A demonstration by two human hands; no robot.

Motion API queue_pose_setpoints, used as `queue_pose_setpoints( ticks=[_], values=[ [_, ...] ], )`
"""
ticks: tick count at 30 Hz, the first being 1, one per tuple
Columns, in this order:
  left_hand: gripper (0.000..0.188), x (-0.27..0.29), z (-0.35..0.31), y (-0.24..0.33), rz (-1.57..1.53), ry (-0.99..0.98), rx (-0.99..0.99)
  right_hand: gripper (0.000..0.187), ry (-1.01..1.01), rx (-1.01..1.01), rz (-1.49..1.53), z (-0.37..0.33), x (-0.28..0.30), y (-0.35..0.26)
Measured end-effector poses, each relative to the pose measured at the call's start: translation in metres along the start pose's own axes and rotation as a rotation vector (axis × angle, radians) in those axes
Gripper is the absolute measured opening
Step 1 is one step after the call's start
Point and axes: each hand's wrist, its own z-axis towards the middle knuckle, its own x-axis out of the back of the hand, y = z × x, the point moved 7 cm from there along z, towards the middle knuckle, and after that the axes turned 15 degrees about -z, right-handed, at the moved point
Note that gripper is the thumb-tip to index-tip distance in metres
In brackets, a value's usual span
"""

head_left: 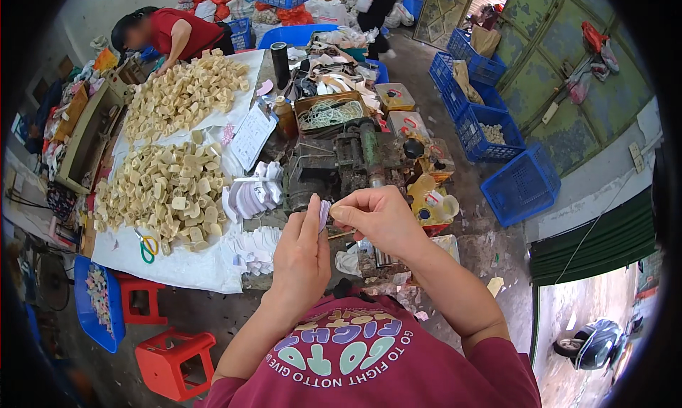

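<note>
Peeling green metal doors (pixel 547 99) line the room's right side, and a white-sheeted table (pixel 199 271) spreads to my left under two heaps of beige pieces (pixel 167 188). A grimy dark machine (pixel 316 165) sits just beyond my hands, its near end hidden behind them. My left hand (pixel 302 255) holds a thin pale piece (pixel 325 215) upright — mostly covered by my fingers. My right hand (pixel 376 218) pinches close beside it — whether on anything, I cannot tell.

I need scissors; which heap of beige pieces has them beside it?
The heap nearer the left hand: scissors lie at its edge. The farther heap, beside the bending co-worker, shows none.
</note>
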Motion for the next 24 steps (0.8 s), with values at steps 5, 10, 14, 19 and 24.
queue_pose_setpoints(
  ticks=[5, 10, 14, 19, 24],
  values=[
    [0.049, -0.005, 0.000, 0.008, 0.148, -0.012, -0.066, 0.018, 0.009, 0.054, -0.081, 0.001, 0.004, -0.001],
    [0.049, -0.008, -0.001, 0.012, 0.241, -0.027, -0.103, 0.017, 0.020, 0.081, -0.142, 0.001, 0.005, -0.001],
    [0.049, -0.010, -0.001, 0.017, 0.221, -0.048, -0.079, 0.013, 0.030, 0.106, -0.107, 0.001, 0.006, 0.005],
    [0.049, -0.009, -0.002, 0.013, 0.196, -0.063, -0.033, 0.015, -0.031, 0.013, -0.064, -0.005, 0.003, 0.009],
    [0.049, -0.014, -0.006, 0.018, 0.299, -0.080, -0.097, 0.016, -0.006, 0.064, -0.184, -0.009, 0.004, 0.002]
  ],
)
